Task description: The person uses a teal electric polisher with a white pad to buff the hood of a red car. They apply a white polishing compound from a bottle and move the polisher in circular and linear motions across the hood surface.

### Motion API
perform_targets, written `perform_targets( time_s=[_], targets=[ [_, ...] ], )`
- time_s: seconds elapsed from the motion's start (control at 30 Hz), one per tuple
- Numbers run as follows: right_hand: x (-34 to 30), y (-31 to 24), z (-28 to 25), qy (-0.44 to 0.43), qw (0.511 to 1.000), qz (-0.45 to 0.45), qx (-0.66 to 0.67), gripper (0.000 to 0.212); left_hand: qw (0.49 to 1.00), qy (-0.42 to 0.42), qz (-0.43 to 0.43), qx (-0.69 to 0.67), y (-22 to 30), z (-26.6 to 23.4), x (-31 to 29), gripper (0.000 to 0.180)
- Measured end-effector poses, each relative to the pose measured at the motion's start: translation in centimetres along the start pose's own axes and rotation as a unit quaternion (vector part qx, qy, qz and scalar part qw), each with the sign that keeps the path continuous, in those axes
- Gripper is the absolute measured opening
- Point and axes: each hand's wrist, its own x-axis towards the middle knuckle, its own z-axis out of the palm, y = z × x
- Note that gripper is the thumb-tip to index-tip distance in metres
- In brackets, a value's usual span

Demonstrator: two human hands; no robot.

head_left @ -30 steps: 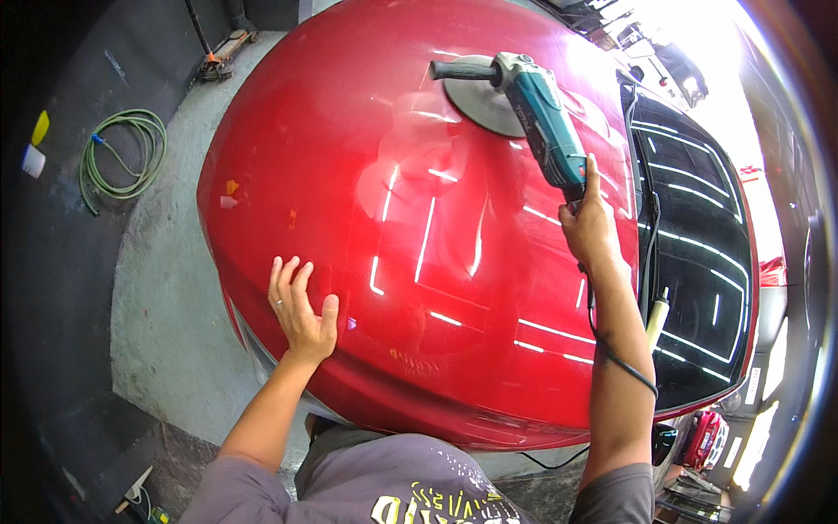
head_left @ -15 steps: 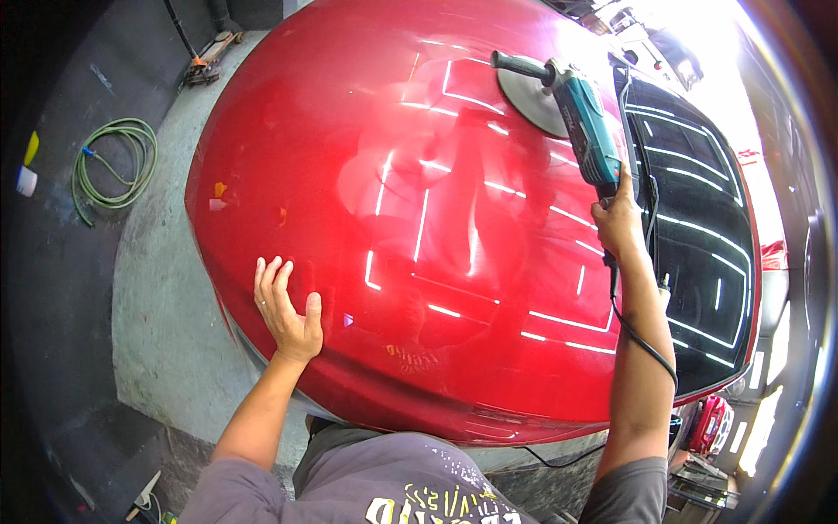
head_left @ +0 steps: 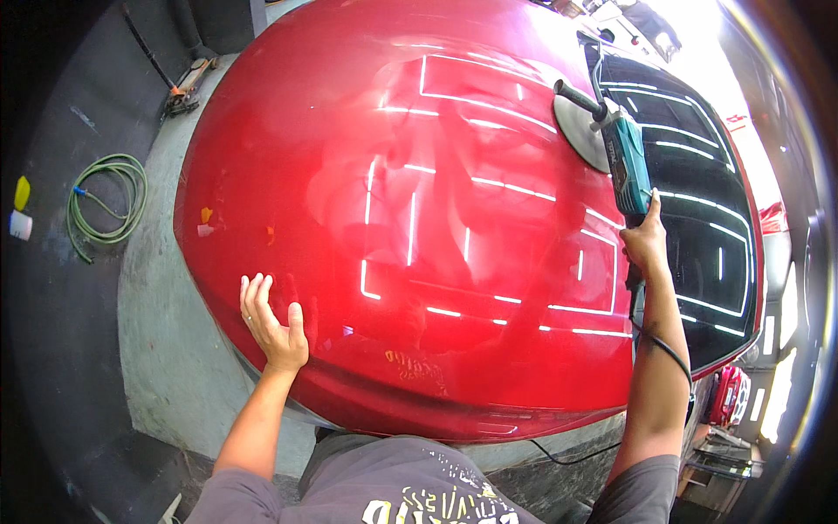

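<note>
A glossy red car bonnet [head_left: 332, 175] spreads out in front of me, marked by smeary haze and bright light reflections. My right hand [head_left: 646, 242] is closed around the rear grip of a teal and black polisher [head_left: 628, 162]. The polisher's round pad [head_left: 578, 131] lies at the bonnet's edge beside the dark windscreen, its underside hidden. A black side handle [head_left: 578, 98] juts out from the tool's head with no hand on it. At the bonnet's near left, my left hand [head_left: 278, 325] rests on the paint, fingers spread, holding nothing.
The polisher's black cable [head_left: 668, 349] runs along my right forearm. The dark windscreen [head_left: 690, 192] borders the bonnet on the right. On the left, a coiled green hose [head_left: 112, 199] hangs on the dark wall. A jack [head_left: 181, 98] stands on the floor at far left.
The polisher has moved right and nearer to me, up to the windscreen side of the bonnet, with my right hand on it. My left hand stays on the bonnet. The view has shifted slightly.
</note>
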Motion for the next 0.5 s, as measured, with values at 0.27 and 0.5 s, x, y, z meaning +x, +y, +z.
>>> perform_targets(
  time_s=[0.27,0.5],
  targets=[
    [2.0,-2.6,1.5,0.019,0.998,-0.063,-0.024,0.105,1.000,-0.006,0.006,-0.004,0.3,-0.1,0.0,0.062],
    [2.3,-10.6,3.4,-0.009,0.987,-0.157,-0.010,0.097,1.000,-0.007,0.001,-0.012,0.1,0.1,-0.1,0.064]
  ],
)
